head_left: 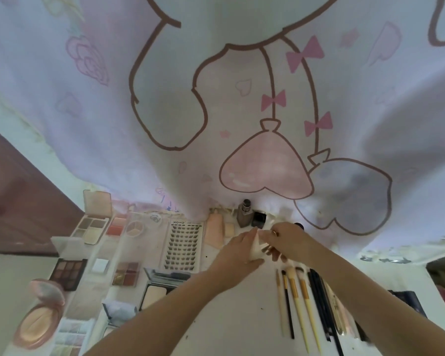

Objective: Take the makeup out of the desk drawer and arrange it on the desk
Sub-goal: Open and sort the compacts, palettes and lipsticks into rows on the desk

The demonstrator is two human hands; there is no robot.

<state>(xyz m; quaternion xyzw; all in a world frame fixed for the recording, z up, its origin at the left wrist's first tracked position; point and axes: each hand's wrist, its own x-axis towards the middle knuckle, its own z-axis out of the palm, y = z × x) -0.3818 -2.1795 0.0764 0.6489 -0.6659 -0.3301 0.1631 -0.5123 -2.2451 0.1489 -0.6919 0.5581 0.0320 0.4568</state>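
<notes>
Desk (242, 317): white top, seen from above, backed by a pale curtain (139, 98) printed with pink bows and heart balloons.

Hands: both are raised together over the middle of the desk. A small white item (257, 249), possibly a sponge or packet, is held between them. The left hand (238, 253) is wrapped round its left side, fingers curled on it. The right hand (285, 238) is pinched on its upper right edge, a ring seen on one finger. What the item is cannot be told.

Makeup, left half: open palettes are laid in rows, among them a pale one (91, 228), a dark one (68, 272), a red-gold one (126, 274) and a round pink compact (40, 318) at the near left edge. A lash tray (183, 245), marked XOYO, lies just left of the hands.

Back edge: a bottle (244, 214) is stood upright beside a black cube (258, 219), just behind the hands.

Right half: brushes (297, 301) and dark pencils (321, 304) are laid side by side, tips toward the curtain.
</notes>
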